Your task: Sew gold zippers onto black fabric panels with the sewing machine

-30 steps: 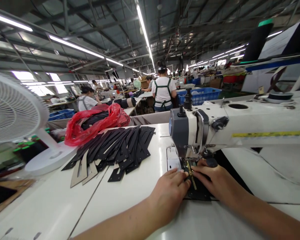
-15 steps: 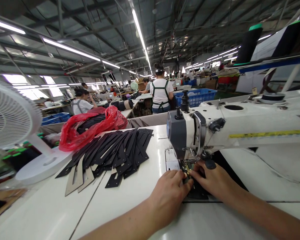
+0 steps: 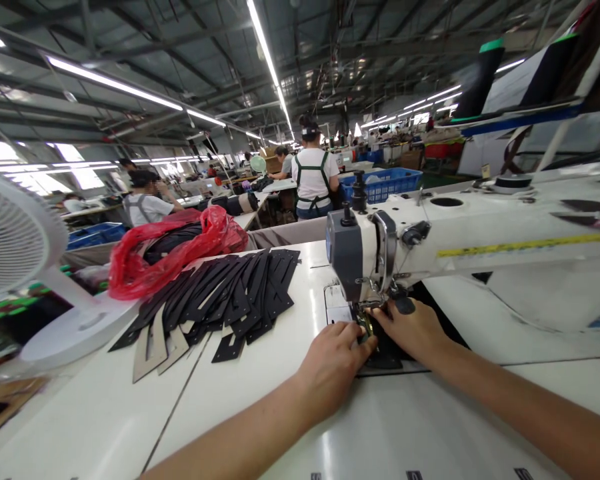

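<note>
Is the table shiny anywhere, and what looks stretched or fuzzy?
Head view: yes, glare streaks the white table; head view: the fan looks stretched at the left edge; head view: the gold strip by the left hand looks fuzzy.

passable over white tabletop [image 3: 270,359] between black strips [image 3: 220,303] and left hand [image 3: 333,360]; blocked ahead by sewing machine [image 3: 450,230], leftward by fan [image 3: 20,233].
</note>
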A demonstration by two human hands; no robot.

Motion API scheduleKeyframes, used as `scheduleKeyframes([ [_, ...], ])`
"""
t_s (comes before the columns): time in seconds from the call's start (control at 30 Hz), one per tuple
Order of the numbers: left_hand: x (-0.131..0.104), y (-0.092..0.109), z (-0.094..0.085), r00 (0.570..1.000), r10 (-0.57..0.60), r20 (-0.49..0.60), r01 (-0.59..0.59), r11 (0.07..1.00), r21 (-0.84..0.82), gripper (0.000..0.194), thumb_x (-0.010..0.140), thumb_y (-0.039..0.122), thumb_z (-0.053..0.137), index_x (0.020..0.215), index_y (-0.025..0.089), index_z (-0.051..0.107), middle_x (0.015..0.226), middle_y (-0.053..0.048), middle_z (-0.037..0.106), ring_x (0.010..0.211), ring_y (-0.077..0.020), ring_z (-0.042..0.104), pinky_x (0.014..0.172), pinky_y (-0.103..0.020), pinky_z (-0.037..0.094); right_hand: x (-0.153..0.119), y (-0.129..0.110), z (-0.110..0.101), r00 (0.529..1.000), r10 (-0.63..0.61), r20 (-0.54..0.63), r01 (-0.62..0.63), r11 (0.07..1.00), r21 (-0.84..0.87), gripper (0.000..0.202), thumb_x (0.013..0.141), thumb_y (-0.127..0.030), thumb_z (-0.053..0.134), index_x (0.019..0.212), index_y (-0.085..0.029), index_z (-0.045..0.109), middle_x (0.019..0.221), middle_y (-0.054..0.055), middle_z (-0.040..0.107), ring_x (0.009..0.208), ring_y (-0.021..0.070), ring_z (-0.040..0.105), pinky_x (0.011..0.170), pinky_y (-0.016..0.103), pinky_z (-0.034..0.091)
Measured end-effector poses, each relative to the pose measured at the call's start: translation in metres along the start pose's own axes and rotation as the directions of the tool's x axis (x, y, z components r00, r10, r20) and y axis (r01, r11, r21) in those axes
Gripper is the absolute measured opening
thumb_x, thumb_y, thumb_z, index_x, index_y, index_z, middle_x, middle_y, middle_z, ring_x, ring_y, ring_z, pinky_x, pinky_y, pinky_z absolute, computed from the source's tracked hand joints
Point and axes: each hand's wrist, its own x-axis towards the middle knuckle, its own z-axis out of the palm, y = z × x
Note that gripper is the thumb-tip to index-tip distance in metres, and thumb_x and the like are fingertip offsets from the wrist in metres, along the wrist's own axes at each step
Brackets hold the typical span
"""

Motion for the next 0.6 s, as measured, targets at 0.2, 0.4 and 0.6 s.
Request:
scheduleKeyframes([
  [0.2,0.004,-0.007,-0.004,0.996,-0.064,-0.06,0.05,0.977,-0.208,0.019,0.09,0.013,0.045,0.101,0.015,0.061,0.099,-0.006,0.065,0.092,-0.0169,0.06,0.084,-0.028,0.048,-0.046,0.023,-0.007,0.849,-0.484,-0.214,0.519,0.84,0.16,0.037,0.082,-0.035,0.056,0.115,-0.017,0.059,0.115,0.01,0.061,0.104,0.0236,0.057,0.089,0.038,0.046],
  [0.4,0.019,-0.013,-0.019,0.98,-0.196,0.019,0.196,0.966,-0.167,0.018,0.073,0.011,0.063,0.09,0.015,0.06,0.084,-0.002,0.065,0.079,-0.0179,0.062,0.069,-0.025,0.05,-0.014,0.023,-0.024,0.932,-0.361,0.023,0.331,0.877,0.347,0.027,0.09,-0.024,0.042,0.079,-0.02,0.067,0.076,0.002,0.069,0.07,0.0174,0.064,0.062,0.028,0.049],
  [0.6,0.023,-0.003,-0.01,0.955,-0.291,-0.057,0.288,0.956,-0.065,0.013,0.084,0.028,0.057,0.08,0.016,0.061,0.078,-0.005,0.065,0.072,-0.0208,0.063,0.063,-0.03,0.051,-0.007,0.017,-0.031,0.936,-0.351,-0.014,0.338,0.888,0.313,0.021,0.085,-0.021,0.048,0.082,-0.021,0.068,0.074,0.002,0.069,0.066,0.0176,0.064,0.058,0.027,0.048],
])
